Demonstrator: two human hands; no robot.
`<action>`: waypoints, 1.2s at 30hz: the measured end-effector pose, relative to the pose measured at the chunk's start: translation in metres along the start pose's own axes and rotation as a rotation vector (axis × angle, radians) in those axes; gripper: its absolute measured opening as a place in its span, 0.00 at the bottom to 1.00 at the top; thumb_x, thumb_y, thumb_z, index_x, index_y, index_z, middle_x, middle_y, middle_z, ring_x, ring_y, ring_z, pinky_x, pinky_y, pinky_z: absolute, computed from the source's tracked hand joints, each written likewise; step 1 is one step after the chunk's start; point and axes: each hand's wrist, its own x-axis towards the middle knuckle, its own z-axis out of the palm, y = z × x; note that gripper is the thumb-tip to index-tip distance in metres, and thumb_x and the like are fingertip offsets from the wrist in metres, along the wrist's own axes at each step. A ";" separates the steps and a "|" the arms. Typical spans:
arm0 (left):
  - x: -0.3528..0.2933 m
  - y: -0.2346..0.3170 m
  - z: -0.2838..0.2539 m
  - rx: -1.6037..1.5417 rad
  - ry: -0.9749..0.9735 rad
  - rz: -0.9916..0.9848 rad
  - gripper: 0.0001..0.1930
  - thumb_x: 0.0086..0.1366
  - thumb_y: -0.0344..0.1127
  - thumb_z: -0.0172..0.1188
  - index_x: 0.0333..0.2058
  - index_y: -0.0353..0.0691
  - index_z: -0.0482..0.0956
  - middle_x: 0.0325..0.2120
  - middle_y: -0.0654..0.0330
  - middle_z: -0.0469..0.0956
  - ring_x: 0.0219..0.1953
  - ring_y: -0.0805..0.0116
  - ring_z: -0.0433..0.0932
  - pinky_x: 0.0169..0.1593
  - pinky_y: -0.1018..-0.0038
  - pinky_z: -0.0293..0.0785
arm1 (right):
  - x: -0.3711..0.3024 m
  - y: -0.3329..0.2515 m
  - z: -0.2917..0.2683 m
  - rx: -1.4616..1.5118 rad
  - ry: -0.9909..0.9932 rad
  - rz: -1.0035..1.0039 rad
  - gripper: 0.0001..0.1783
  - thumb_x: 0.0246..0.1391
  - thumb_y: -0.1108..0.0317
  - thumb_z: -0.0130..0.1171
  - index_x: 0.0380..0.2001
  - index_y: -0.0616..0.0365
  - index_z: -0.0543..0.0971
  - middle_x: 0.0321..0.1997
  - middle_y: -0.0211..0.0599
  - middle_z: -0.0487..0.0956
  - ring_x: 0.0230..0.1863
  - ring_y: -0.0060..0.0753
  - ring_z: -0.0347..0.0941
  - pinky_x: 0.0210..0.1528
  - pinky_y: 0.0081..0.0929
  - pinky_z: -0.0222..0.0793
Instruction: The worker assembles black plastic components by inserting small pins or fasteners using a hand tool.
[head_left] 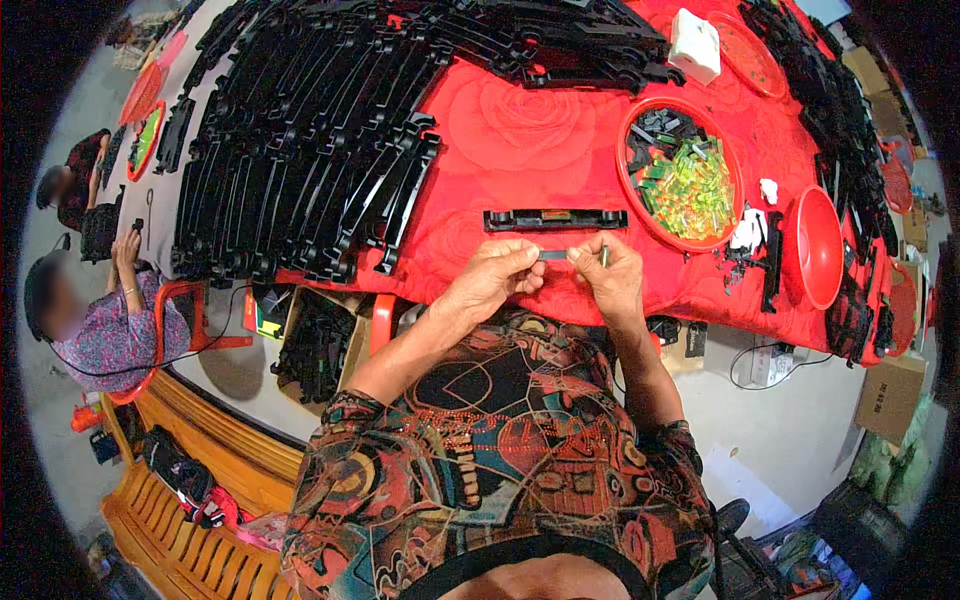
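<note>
Close to the table's near edge, my left hand [503, 268] pinches one end of a small dark grey strip [554, 255]. At its other end, my right hand [614, 282] closes thumb and finger on the same strip. Something small and greenish shows between the right fingers, too small to name. Just beyond both hands lies a long black plastic part [555, 219], set sideways on the red tablecloth [530, 115], with a little yellow-orange piece at its middle. To the right, a red basin [690, 247] holds dark strips and many yellow-green pieces.
Rows of black plastic parts [300, 150] cover the table's left and far side. A red bowl [815, 248], white tissue [748, 230] and a white block [695, 46] stand at right. At far left, another person [110, 330] sits on a red chair. A wooden bench [190, 500] stands behind.
</note>
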 end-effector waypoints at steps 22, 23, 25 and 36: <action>-0.001 -0.018 0.009 0.516 0.385 0.297 0.04 0.58 0.28 0.58 0.28 0.32 0.75 0.20 0.65 0.74 0.22 0.80 0.70 0.28 0.82 0.68 | -0.005 0.014 0.018 -0.474 0.217 -0.217 0.15 0.46 0.70 0.64 0.18 0.57 0.66 0.15 0.21 0.64 0.19 0.13 0.56 0.19 0.18 0.54; -0.001 -0.022 0.006 0.658 0.440 0.377 0.04 0.58 0.28 0.58 0.28 0.33 0.75 0.20 0.66 0.73 0.22 0.81 0.69 0.27 0.82 0.67 | -0.006 0.011 0.020 -0.578 0.228 -0.271 0.16 0.45 0.70 0.64 0.18 0.58 0.66 0.15 0.23 0.63 0.19 0.14 0.56 0.19 0.19 0.55; 0.000 -0.022 0.007 0.686 0.442 0.421 0.05 0.57 0.28 0.58 0.27 0.33 0.74 0.19 0.67 0.73 0.22 0.82 0.68 0.26 0.82 0.66 | -0.006 0.011 0.019 -0.628 0.213 -0.225 0.16 0.43 0.64 0.64 0.20 0.61 0.68 0.18 0.41 0.71 0.19 0.39 0.68 0.23 0.36 0.62; 0.007 -0.019 0.010 0.610 0.375 0.418 0.06 0.59 0.30 0.57 0.27 0.34 0.74 0.19 0.66 0.72 0.22 0.81 0.68 0.28 0.81 0.67 | 0.002 0.000 0.009 -0.449 0.182 -0.112 0.17 0.45 0.72 0.64 0.16 0.59 0.63 0.15 0.22 0.61 0.20 0.14 0.54 0.20 0.20 0.54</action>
